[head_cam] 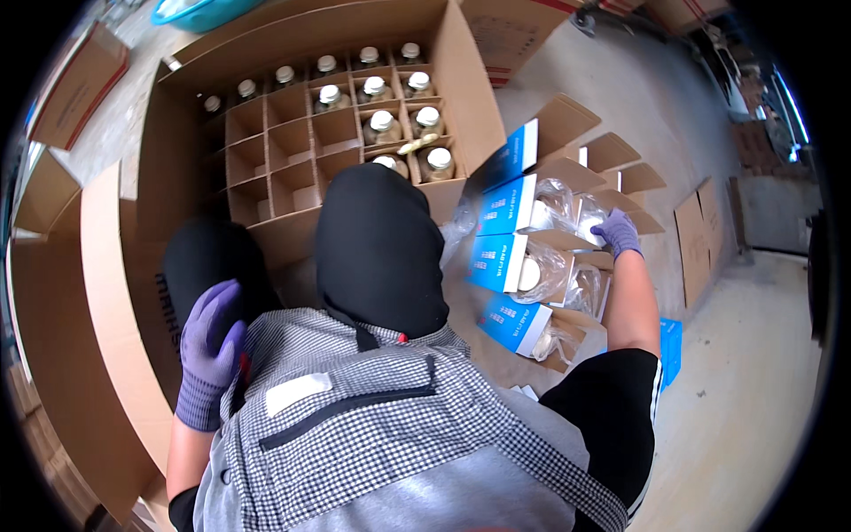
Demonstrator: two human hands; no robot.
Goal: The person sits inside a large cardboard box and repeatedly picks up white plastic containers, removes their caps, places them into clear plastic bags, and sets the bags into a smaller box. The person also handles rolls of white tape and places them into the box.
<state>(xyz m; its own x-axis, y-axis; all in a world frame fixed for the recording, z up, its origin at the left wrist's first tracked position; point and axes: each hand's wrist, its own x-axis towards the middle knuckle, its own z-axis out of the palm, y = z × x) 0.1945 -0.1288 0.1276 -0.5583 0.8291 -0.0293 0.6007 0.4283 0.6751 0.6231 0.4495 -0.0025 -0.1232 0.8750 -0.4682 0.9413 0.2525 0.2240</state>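
Observation:
My right hand point(618, 233), in a purple knit glove, reaches to a plastic-wrapped item with a white top point(590, 227) in an open blue-and-white carton. Its fingertips touch the wrap; whether they grip it is unclear. More open cartons point(503, 207) stand beside it, holding wrapped items with white tops point(530, 274). My left hand point(211, 332), gloved alike, is raised by my left knee with nothing in it, thumb apart from the fingers. Before my knees is a large cardboard box point(465, 86) with cardboard dividers point(290, 159). Clear bottles with white caps point(381, 121) fill several compartments.
A yellowish strip point(417, 143) lies across the dividers. Tall cardboard flaps point(120, 279) rise at my left. Flattened cardboard point(697, 239) lies on the floor at right, and a blue carton point(671, 349) sits behind my right arm. A turquoise basin point(199, 16) is at the top.

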